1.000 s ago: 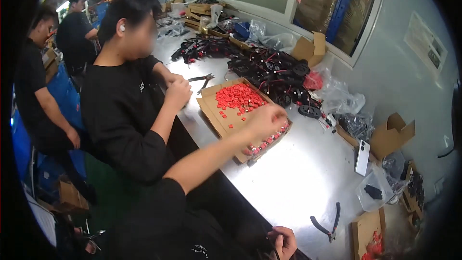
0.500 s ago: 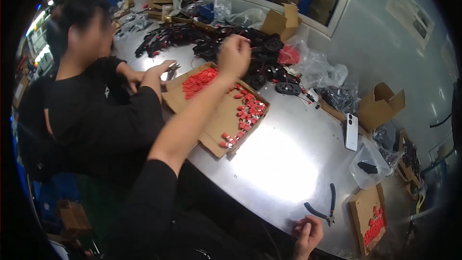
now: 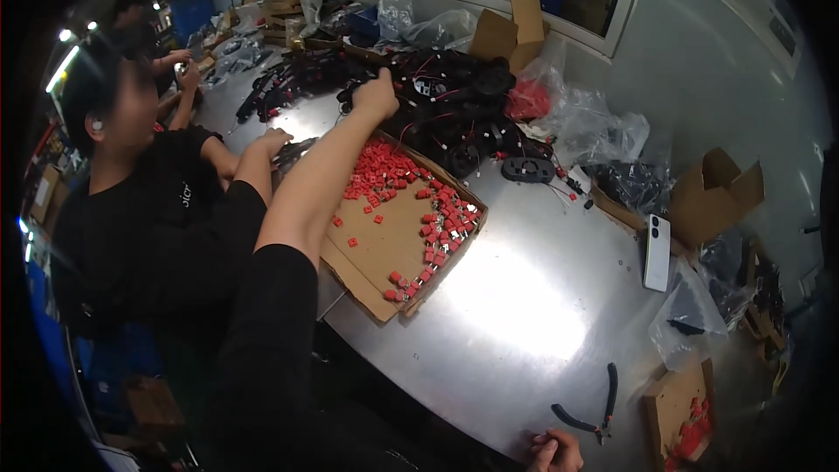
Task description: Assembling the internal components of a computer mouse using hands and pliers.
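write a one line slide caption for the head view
Left hand reaches into black wired parts beyond a cardboard tray; right hand rests by pliers.

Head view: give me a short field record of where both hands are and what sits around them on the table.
left hand: arm stretched out over the cardboard tray, hand at the pile of black wired parts; grip cannot be told
right hand: at the near table edge, fingers curled, beside the black-handled pliers
cardboard tray: flat, holds small red parts
table: shiny metal
phone: white, lying flat
co-worker: seated at the person's left, black top
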Tool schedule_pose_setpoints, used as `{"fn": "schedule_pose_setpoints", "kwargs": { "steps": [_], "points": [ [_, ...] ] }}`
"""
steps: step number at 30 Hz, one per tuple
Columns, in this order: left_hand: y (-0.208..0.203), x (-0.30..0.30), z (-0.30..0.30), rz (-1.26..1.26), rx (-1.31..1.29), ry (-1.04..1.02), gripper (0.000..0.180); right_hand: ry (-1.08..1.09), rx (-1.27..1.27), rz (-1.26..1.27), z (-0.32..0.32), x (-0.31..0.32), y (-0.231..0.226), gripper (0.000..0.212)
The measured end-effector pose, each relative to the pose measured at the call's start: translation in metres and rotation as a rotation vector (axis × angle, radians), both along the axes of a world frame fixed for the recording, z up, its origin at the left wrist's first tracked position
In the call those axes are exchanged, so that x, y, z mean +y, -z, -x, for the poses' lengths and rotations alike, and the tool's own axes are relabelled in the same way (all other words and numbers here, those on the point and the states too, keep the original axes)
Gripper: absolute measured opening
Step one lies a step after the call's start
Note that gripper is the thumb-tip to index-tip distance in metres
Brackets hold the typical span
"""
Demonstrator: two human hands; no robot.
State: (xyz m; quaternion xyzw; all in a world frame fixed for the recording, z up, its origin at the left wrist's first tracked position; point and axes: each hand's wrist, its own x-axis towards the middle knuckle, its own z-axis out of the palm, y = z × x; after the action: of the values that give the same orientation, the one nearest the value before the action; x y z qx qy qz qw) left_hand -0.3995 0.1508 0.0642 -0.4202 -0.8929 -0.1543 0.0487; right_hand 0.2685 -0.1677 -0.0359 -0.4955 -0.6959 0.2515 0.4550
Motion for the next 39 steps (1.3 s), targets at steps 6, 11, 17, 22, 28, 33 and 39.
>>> {"fn": "schedule_pose_setpoints", "kwargs": {
  "steps": [6,11,17,22,28,33,39],
  "points": [
    [-0.056,-0.040,0.128,-0.266,-0.359,0.407,0.038,0.041,-0.004,-0.005,0.013,-0.005,-0.014,0.016],
    [-0.036,-0.062,0.175,-0.533,-0.913,-0.051,0.040,0.112,-0.029,0.115,0.000,-0.011,0.008,0.019],
    [-0.027,-0.110,0.199,-0.204,-0.292,-0.302,0.105,0.020,-0.050,-0.038,0.017,0.001,-0.030,0.019],
    [-0.007,-0.045,-0.007,-0.374,0.004,0.217,0.042,-0.009,-0.051,0.008,0.016,0.001,-0.027,0.015],
    [-0.009,-0.016,-0.117,-0.275,0.456,0.582,0.048,0.018,-0.098,-0.061,0.017,0.000,-0.036,0.009],
    [0.037,0.032,-0.059,-0.241,0.214,0.499,0.038,-0.095,-0.037,-0.006,0.016,0.006,-0.037,0.011],
    [0.011,0.086,0.071,-0.676,-0.195,0.625,0.031,-0.075,0.005,-0.171,-0.048,0.007,-0.055,0.014]
  ]
}}
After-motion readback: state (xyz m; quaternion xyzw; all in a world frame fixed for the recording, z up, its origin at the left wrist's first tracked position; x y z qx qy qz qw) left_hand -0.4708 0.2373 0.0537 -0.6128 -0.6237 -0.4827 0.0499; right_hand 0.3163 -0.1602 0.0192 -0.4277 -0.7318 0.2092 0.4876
